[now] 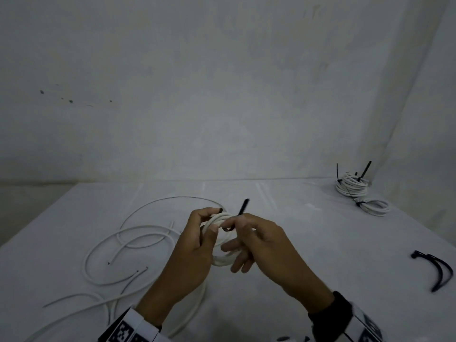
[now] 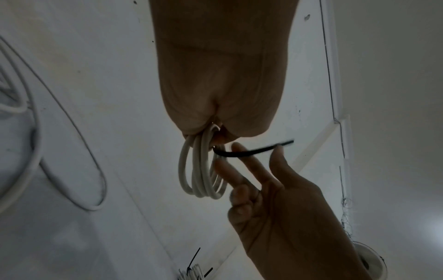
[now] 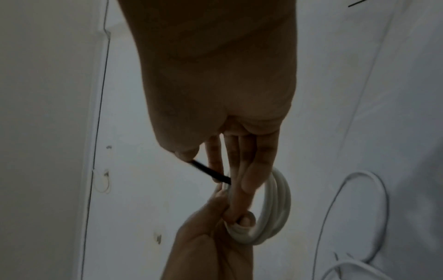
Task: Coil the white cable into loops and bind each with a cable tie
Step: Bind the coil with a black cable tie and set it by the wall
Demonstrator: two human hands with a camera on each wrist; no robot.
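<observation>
My left hand (image 1: pixel 214 219) grips a small coil of white cable (image 1: pixel 220 260) held up over the table, thumb and fingers curled round its strands (image 2: pixel 199 170). My right hand (image 1: pixel 235 222) pinches a black cable tie (image 1: pixel 243 207) between thumb and forefinger right at the coil. Its other fingers lie spread along the loops (image 3: pixel 275 208). The tie (image 2: pixel 254 150) runs out from the strands, its free tail pointing up and away. In the right wrist view the tie (image 3: pixel 210 172) meets the coil beside the left hand's thumb (image 3: pixel 246 220).
Loose white cable (image 1: pixel 128 243) sprawls in wide loops on the white table (image 1: pixel 283 243) to the left. Tied white coils (image 1: pixel 351 187) with black tie tails sit at the back right. Spare black cable ties (image 1: pixel 440 270) lie near the right edge.
</observation>
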